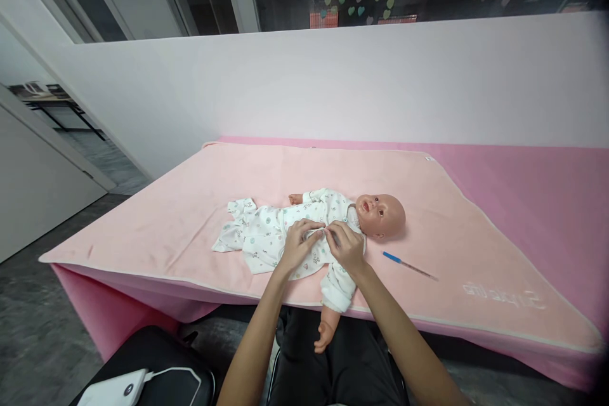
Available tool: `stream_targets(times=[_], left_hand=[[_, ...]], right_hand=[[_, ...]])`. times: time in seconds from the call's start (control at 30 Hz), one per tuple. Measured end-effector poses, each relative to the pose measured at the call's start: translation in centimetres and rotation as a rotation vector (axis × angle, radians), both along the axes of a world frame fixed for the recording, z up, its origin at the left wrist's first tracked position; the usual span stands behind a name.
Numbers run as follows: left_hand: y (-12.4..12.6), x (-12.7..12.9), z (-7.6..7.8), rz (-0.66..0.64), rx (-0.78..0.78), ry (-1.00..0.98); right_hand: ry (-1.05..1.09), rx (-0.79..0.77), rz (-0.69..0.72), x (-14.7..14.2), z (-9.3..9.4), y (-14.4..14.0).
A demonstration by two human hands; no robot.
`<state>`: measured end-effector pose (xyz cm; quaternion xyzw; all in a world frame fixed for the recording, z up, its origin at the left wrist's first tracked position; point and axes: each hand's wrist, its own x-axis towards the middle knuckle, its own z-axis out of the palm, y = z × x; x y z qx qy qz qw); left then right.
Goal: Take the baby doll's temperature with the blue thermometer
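While both hands pinch the front of the doll's suit (280,231) | left hand (299,242) fingers clamped on fabric | right hand (346,246) likewise | doll (380,214) lies on pink blanket (190,216), closure unfinished | pen (409,265) beside.

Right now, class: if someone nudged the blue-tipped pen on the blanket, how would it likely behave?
The pen looks thin and round, so it would probably roll. It seems light, so it likely slides easily, though the soft pink blanket may slow it.

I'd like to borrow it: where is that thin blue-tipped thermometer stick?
In the head view, the thin blue-tipped stick lies on the pale pink blanket, right of the person's right hand, below the baby doll's head.
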<state>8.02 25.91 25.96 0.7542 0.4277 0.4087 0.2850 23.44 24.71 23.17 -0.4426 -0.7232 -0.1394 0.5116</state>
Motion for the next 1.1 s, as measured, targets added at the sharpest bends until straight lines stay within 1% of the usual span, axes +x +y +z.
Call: stream_targets(times=[0.1, 0.23, 0.43, 0.6, 0.67, 0.83, 1.1], left_hand=[[0.07, 0.0, 0.01, -0.011, 0.007, 0.011], [0.25, 0.07, -0.09, 0.008, 0.009, 0.009], [0.1, 0.18, -0.18, 0.031, 0.031, 0.068], [-0.05, 0.66, -0.45, 0.127, 0.101, 0.217], [-0.01, 0.81, -0.56, 0.152, 0.102, 0.236], [0.14, 0.78, -0.55, 0.145, 0.078, 0.186], [0.15, 0.57, -0.42, 0.097, 0.05, 0.068]], right_hand=[[-0.01, 0.032, -0.024, -0.02, -0.05, 0.03], [-0.021, -0.011, -0.069, -0.09, -0.05, 0.13], [-0.027, -0.043, -0.069, -0.11, 0.02, 0.14], [-0.027, -0.058, -0.072, -0.08, 0.06, 0.11], [-0.029, -0.072, -0.073, -0.07, 0.08, 0.09], [-0.028, -0.088, -0.069, -0.09, 0.1, 0.05], [-0.019, -0.089, -0.062, -0.06, 0.09, 0.09]])
